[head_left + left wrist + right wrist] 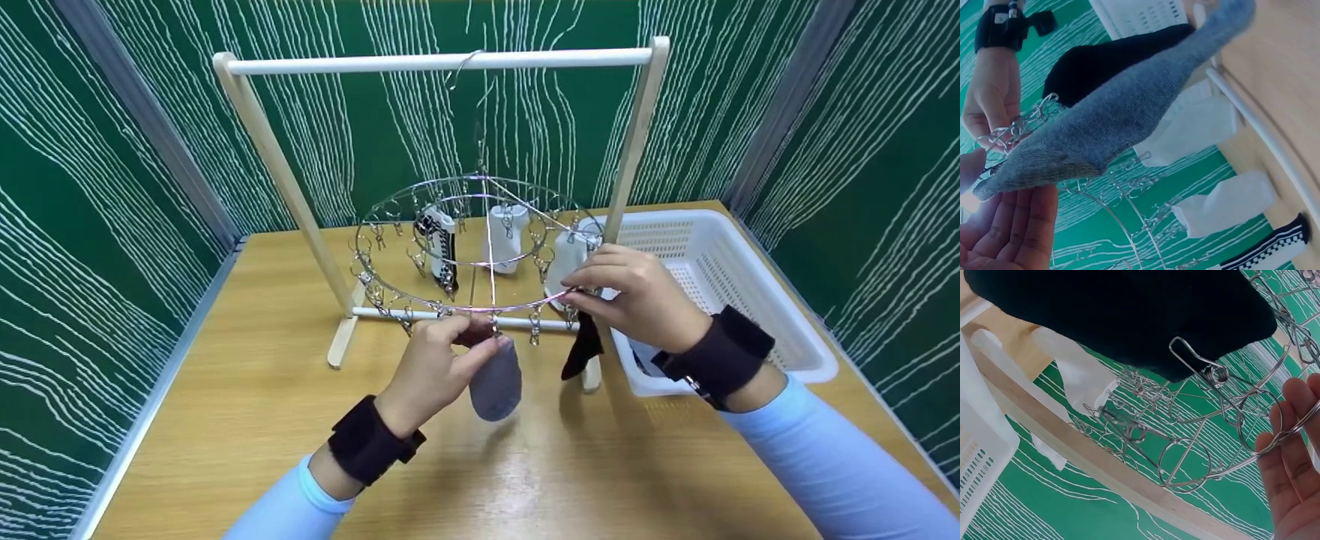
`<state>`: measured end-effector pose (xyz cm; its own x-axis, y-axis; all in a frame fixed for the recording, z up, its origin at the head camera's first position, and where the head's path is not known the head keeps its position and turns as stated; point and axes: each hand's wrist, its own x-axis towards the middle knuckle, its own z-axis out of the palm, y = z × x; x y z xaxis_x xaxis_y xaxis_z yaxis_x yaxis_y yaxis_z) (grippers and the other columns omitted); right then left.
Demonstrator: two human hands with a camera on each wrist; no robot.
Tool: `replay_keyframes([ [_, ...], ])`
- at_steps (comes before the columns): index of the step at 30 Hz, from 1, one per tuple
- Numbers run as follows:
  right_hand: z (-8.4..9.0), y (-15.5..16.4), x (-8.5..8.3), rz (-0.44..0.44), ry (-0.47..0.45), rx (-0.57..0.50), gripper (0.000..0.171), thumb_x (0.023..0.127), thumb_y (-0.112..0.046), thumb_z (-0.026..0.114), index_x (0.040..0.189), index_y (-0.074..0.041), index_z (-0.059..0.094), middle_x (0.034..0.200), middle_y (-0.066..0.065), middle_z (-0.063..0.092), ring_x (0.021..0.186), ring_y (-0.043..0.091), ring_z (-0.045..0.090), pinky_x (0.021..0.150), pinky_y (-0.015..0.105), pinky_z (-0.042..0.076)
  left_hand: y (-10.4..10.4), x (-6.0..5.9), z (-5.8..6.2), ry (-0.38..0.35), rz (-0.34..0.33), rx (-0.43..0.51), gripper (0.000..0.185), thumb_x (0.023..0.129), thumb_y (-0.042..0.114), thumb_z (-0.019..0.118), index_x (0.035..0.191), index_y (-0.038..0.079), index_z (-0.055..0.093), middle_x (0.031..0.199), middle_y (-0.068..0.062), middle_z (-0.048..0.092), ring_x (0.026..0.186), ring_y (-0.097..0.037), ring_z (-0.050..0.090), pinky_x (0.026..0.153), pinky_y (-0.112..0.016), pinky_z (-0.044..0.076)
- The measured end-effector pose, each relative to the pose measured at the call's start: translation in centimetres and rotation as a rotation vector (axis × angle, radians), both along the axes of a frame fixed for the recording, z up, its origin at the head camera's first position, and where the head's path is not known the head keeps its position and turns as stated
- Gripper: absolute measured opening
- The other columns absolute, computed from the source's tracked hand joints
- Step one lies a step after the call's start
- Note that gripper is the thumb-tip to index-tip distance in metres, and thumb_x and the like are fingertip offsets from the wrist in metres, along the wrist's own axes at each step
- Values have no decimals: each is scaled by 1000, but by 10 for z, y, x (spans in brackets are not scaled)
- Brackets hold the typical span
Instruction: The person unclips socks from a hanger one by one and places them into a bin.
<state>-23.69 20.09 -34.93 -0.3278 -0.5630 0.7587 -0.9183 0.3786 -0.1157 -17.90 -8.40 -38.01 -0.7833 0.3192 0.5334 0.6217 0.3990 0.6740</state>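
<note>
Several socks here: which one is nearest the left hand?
The gray sock below the hanger's near edge, its upper end at the left hand's fingers; the black sock, white socks and patterned sock hang farther from that hand.

White-streaked green walls [870, 172] and grey, seemingly metal corner posts [148, 112] border a wood-grained table [262, 420].

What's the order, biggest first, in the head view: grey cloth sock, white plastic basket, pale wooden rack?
1. Pale wooden rack
2. White plastic basket, partly hidden
3. Grey cloth sock
</note>
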Motion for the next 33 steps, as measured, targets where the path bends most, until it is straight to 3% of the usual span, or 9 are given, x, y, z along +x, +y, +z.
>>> replay_keyframes([
  [5, 3, 0, 4, -14, -7, -13, 21, 79, 2, 91, 99, 0, 82, 89, 10, 81, 78, 22, 67, 70, 28, 53, 1, 0, 3, 25, 24, 1, 12, 96, 11, 83, 99, 0, 81, 92, -10, 83, 82, -19, 79, 74, -30, 65],
  [9, 3, -1, 9, -22, 7, -39, 23, 79, 2, 91, 100, 0, 82, 92, 11, 81, 82, 25, 69, 74, 31, 55, 2, 0, 4, -5, 22, 16, 11, 97, 12, 82, 99, 0, 82, 91, -9, 83, 80, -19, 78, 73, -27, 64],
  [13, 3, -1, 16, -6, 16, -101, 20, 83, 2, 88, 101, -1, 82, 96, 13, 81, 86, 28, 71, 82, 28, 56, 2, -1, 3, -26, 23, 29, 12, 97, 12, 82, 100, 0, 82, 91, -10, 83, 79, -20, 77, 74, -27, 64],
  [20, 0, -3, 32, -23, 21, -193, 23, 77, 13, 86, 95, -1, 82, 92, 13, 80, 83, 29, 73, 93, 15, 55, -1, -2, 4, -4, 46, 20, 12, 96, 12, 84, 95, 0, 81, 87, -9, 82, 76, -20, 76, 73, -27, 64],
  [26, -14, -5, 44, -37, -45, -110, 16, 80, 6, 88, 91, -3, 81, 85, 8, 80, 72, 21, 74, 75, 20, 62, -2, -3, 3, -15, 57, 27, 14, 96, 15, 84, 95, 2, 81, 88, -9, 81, 77, -19, 76, 74, -27, 64],
  [33, -50, -21, 53, -21, -170, -32, 16, 81, 1, 90, 90, -7, 81, 82, 2, 80, 67, 13, 73, 65, 23, 62, -1, -3, 4, -20, 54, 21, 15, 97, 17, 83, 96, 2, 81, 89, -9, 82, 78, -21, 77, 75, -30, 65],
])
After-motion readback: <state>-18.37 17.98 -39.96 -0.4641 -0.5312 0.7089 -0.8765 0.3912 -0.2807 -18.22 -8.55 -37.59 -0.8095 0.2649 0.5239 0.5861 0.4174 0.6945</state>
